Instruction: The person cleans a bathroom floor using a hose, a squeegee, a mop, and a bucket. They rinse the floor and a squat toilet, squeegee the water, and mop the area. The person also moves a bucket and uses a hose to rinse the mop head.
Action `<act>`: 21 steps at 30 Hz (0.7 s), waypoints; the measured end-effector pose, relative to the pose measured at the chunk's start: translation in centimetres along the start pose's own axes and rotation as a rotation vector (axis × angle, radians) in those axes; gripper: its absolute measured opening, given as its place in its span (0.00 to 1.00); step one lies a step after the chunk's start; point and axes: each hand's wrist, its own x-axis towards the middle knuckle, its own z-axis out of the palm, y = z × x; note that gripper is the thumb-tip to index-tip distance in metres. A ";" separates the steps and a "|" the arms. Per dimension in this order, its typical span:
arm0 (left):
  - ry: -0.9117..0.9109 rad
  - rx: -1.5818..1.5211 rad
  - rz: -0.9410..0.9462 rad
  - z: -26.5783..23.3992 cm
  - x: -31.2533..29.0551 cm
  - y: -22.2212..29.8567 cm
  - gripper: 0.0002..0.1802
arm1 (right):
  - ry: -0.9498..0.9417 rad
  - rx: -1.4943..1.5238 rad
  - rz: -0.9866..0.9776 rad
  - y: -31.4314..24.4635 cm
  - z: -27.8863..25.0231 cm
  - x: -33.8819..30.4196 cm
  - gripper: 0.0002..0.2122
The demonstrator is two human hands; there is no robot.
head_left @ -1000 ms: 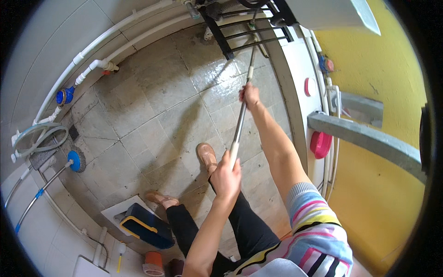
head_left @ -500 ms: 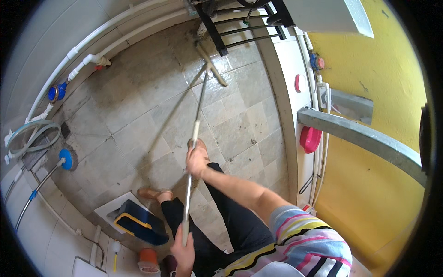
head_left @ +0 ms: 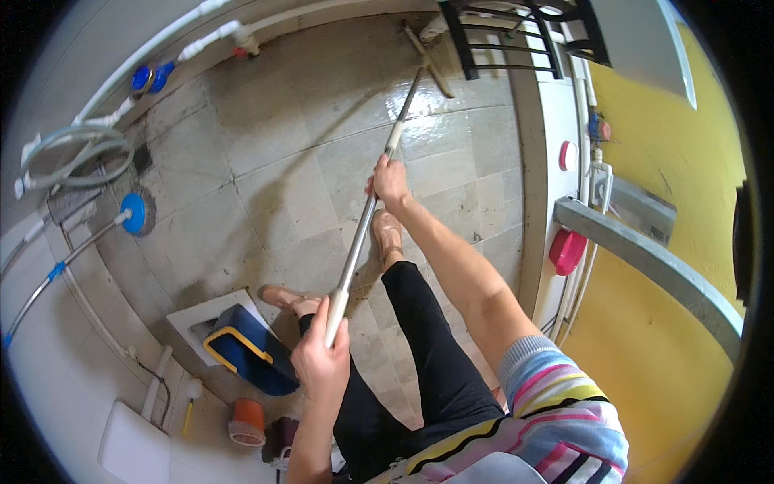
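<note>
The mop (head_left: 356,247) extends from the near centre to the far side of the floor (head_left: 476,153). Its head (head_left: 436,75) lies flat on wet tile, just left of the black rack (head_left: 456,40). The right hand (head_left: 391,179) is the far hand; its fingers are wrapped around the pole. The left hand (head_left: 321,359) holds the near end, thumb and forefinger on opposite sides of the pale grip (head_left: 336,310); the state of its other fingers cannot be told. Near left, a blue bin (head_left: 270,363) overlaps a white basin (head_left: 181,319). A blue brush (head_left: 135,214) is farther left. A pink bowl (head_left: 568,252) is at right.
</note>
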 end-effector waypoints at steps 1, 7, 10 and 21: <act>0.013 -0.024 -0.060 -0.5 0.4 0.0 0.21 | 0.023 -0.033 0.082 -0.2 1.1 0.1 0.24; -0.069 -0.109 -0.470 -5.1 -7.9 -4.0 0.20 | -0.184 -0.263 -0.061 4.2 10.7 -9.4 0.22; 0.027 0.028 -0.458 -7.6 -16.8 -8.2 0.21 | -0.242 -0.457 -0.279 11.7 15.0 -18.3 0.19; 0.367 -0.306 -0.933 -14.2 -38.3 -9.7 0.23 | -0.672 -0.211 -0.064 12.9 17.7 -42.9 0.15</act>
